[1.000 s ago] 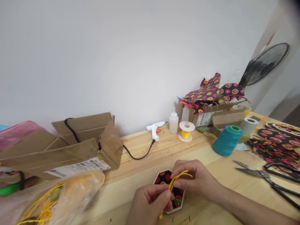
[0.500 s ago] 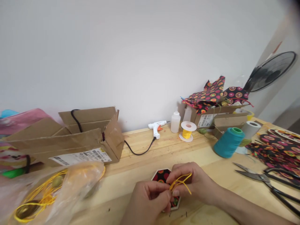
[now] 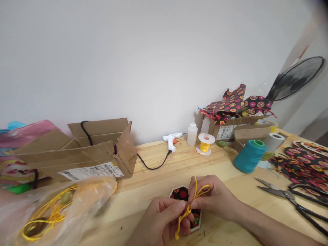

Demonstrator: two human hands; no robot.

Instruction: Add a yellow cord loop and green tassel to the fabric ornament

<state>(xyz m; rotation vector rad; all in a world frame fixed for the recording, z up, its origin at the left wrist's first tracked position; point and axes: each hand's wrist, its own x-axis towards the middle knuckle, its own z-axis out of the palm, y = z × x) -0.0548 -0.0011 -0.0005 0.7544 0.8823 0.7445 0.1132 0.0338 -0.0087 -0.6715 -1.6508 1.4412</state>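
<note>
A knotted yellow cord (image 3: pixel 188 209) is stretched between my two hands at the lower middle. My left hand (image 3: pixel 164 216) pinches it near the knot, with the knotted tail hanging over its fingers. From the other side, my right hand (image 3: pixel 214 196) grips the cord with thumb and forefinger, and a loop and a loose end stick up above. Under both hands lies a hexagonal piece (image 3: pixel 180 193) covered in dark patterned fabric with a pale edge, partly hidden by the fingers.
Scissors (image 3: pixel 288 194) lie at the right near patterned fabric pieces (image 3: pixel 307 164). Behind stand a teal thread cone (image 3: pixel 249 156), a yellow cord spool (image 3: pixel 205 146), a white bottle (image 3: pixel 192 133) and a glue gun (image 3: pixel 171 140). A cardboard box (image 3: pixel 89 159) and plastic bag (image 3: pixel 89 194) are left.
The cord has been turned, so its knotted tail now hangs toward the lower left and a loop and end point up. Both hands have shifted slightly, and the view has moved a little.
</note>
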